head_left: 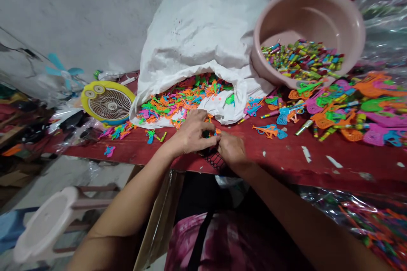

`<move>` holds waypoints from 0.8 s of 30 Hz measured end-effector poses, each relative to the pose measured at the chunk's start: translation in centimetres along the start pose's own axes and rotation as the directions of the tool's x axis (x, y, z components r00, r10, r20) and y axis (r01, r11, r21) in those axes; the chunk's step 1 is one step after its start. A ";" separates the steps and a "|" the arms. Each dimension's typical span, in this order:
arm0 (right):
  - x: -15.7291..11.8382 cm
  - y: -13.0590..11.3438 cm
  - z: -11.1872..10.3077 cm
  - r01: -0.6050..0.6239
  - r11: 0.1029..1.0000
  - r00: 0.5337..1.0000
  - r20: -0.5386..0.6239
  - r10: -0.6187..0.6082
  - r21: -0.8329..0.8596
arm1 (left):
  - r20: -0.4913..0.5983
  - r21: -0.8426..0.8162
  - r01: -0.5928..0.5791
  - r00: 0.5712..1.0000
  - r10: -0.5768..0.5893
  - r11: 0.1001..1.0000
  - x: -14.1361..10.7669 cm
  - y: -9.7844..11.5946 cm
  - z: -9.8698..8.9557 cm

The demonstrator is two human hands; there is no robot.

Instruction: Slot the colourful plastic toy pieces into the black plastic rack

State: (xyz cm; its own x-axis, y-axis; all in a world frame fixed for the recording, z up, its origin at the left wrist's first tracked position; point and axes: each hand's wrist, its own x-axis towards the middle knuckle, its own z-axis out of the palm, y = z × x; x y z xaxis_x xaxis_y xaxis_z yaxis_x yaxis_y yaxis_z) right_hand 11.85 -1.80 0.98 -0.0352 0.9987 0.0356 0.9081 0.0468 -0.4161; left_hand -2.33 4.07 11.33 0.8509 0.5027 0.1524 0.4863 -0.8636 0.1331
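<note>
Works with both hands close together at the near edge of the tabletop point(282, 154), below the mouth of a white sack point(203, 17), curling the fingers of the left hand point(193, 132) narrow and bunching the right hand point(232, 149) just beside it, with thumbs all but touching; seems to hold a dark netted piece point(216, 160) there, partly hidden, close to that edge, but cannot tell the gripping hand from the other. Looks well short of finished, judging by the many bright plastic pieces point(187, 93) loose in the open sack and the coloured tubes point(305, 61) in the pink basin point(280, 29), toward the far edge on the right. Shows, along the tabletop's right end, a big heap of netted toys point(352, 135) mixed with tubes, perhaps already handled, though cannot confirm any as complete. Includes strays too: a pink-and-blue piece point(109, 150) by the near edge on the left, and an orange-and-blue clump point(271, 131) between sack and heap
</note>
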 end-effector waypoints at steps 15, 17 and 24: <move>-2.6 -0.6 -0.2 0.089 0.994 0.996 0.016 -0.089 -0.066 | 0.171 0.031 -0.004 0.985 -0.002 1.000 -1.8 -1.2 -2.5; -3.4 -1.4 -0.1 0.112 0.991 0.993 0.053 -0.108 -0.077 | 0.187 0.075 0.024 0.982 -0.038 0.997 -3.0 -0.6 -2.9; -3.4 -2.1 0.7 0.128 0.991 0.992 -0.012 -0.128 -0.028 | -0.102 0.187 0.206 0.977 -0.190 0.961 -7.5 2.2 -0.3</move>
State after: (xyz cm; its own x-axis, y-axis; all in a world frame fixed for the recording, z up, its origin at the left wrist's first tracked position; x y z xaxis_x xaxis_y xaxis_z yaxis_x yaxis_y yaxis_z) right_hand 9.82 -5.32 1.09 -0.1464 0.9842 0.0997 0.9076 0.1737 -0.3823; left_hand -7.71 -1.58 10.81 0.7186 0.6587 0.2230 0.6795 -0.7333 -0.0236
